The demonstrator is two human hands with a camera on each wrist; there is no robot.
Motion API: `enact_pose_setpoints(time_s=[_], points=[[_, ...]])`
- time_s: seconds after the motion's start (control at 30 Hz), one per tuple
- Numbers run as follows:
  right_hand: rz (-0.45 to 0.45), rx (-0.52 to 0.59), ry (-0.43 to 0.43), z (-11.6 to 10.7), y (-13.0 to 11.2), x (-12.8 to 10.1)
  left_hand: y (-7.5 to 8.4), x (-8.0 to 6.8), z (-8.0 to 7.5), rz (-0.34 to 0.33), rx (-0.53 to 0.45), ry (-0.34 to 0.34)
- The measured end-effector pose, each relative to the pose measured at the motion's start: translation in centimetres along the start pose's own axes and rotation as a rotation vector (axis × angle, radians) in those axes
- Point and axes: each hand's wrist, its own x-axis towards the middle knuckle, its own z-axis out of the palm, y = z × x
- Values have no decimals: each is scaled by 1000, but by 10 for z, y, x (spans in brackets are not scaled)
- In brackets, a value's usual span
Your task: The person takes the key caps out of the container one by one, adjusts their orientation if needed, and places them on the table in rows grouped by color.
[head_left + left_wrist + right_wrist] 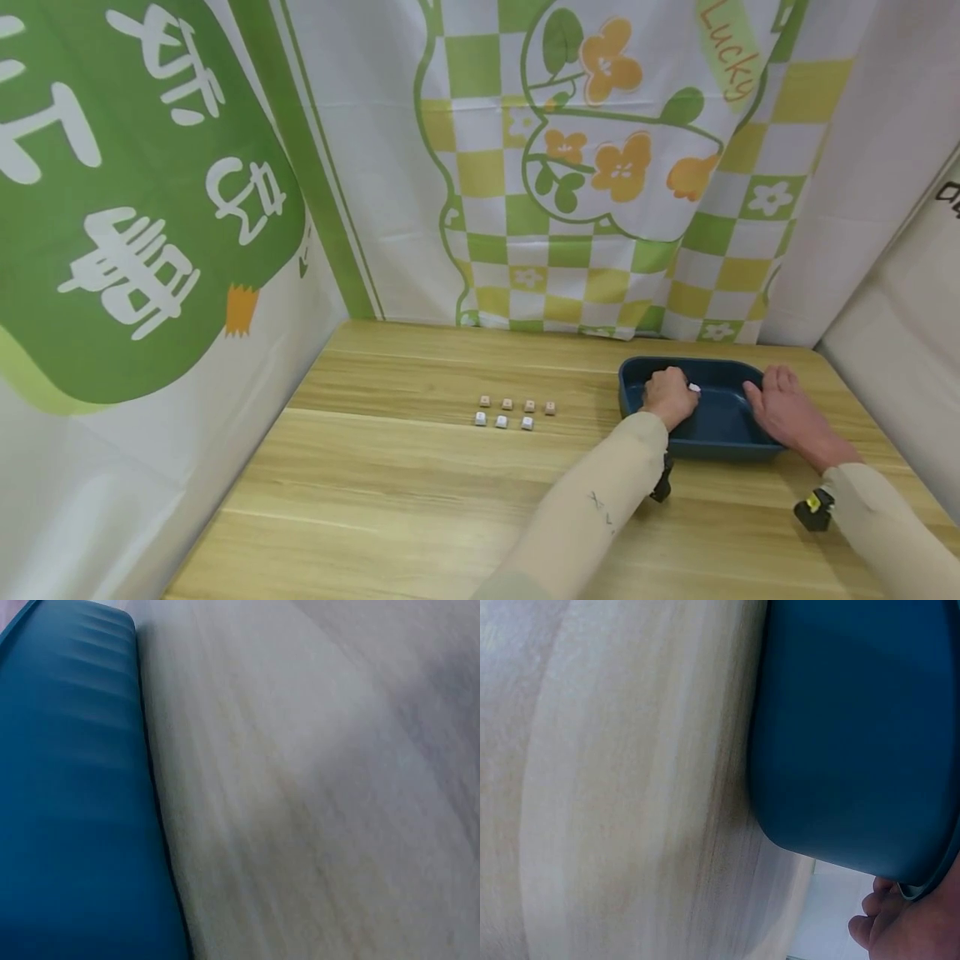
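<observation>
A dark blue tray (720, 451) stands at the right of the wooden table. Inside its left part, my left hand (669, 396) pinches a small white keycap (693, 387); the fingertips are partly hidden. My right hand (798, 412) grips the tray's right rim, thumb toward the inside. In the right wrist view, curled fingers of the right hand (889, 922) show by the rim. The left wrist view has only the tray's outer wall (75, 787) and tabletop, no hand. Left of the tray lie two rows of keycaps: several pinkish keycaps (507, 404) behind three white keycaps (501, 422).
The wooden table (360, 500) ends at the back against a hanging cloth (570, 275) with green and yellow checks. A green and white cloth (150, 208) hangs along the left side. A pale wall surface (915, 333) bounds the right.
</observation>
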Motion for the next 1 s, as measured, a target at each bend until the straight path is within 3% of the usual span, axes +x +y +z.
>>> enact_pose_setpoints(time_s=[0.53, 0.73, 1.0], points=[[15, -14, -31, -1, -1, 0, 3, 0, 1, -45, 60, -102], [-27, -37, 18, 2, -1, -1, 2, -2, 2, -27, 41, -136], [-8, -22, 5, 2, 2, 1, 2, -2, 4, 1, 36, -133]])
